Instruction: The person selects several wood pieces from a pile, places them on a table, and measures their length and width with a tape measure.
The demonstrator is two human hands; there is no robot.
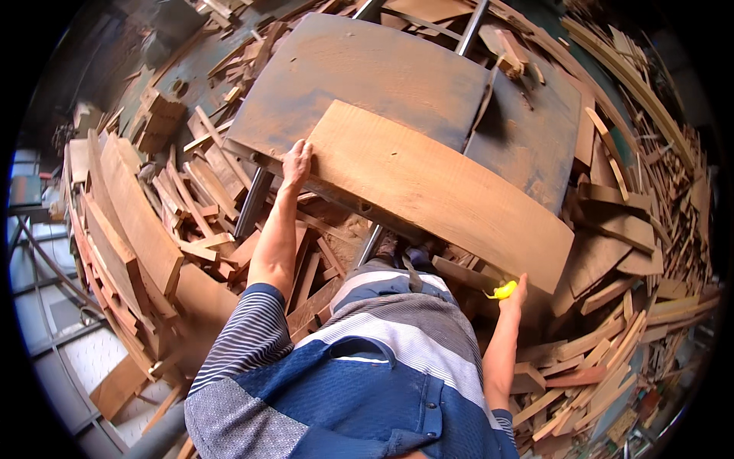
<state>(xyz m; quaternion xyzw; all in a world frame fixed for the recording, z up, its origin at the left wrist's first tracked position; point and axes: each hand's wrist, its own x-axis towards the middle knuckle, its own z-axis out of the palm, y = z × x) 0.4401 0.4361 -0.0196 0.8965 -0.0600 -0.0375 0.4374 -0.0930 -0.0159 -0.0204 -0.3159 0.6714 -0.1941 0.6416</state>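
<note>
A wide, smooth wooden board (432, 183) lies slanting across a worn metal machine table (355, 73), its near edge along the table's front. At the board's left end is my left hand (297, 167), fingers together and closed on the corner; the thumb is hard to see. My right hand (517, 294) is at the board's near right edge, its fingers closed around a small rounded bright yellow object (505, 290). That object's kind is too small to make out. Whether the right fingers also press on the board cannot be told.
Tall stacked planks (138, 222) stand at the left. Offcuts (206, 191) crowd the floor beside the table, and long thin strips (677, 191) heap up at the right. Metal rails (472, 29) extend beyond the table's far side. Loose wood also lies near my feet.
</note>
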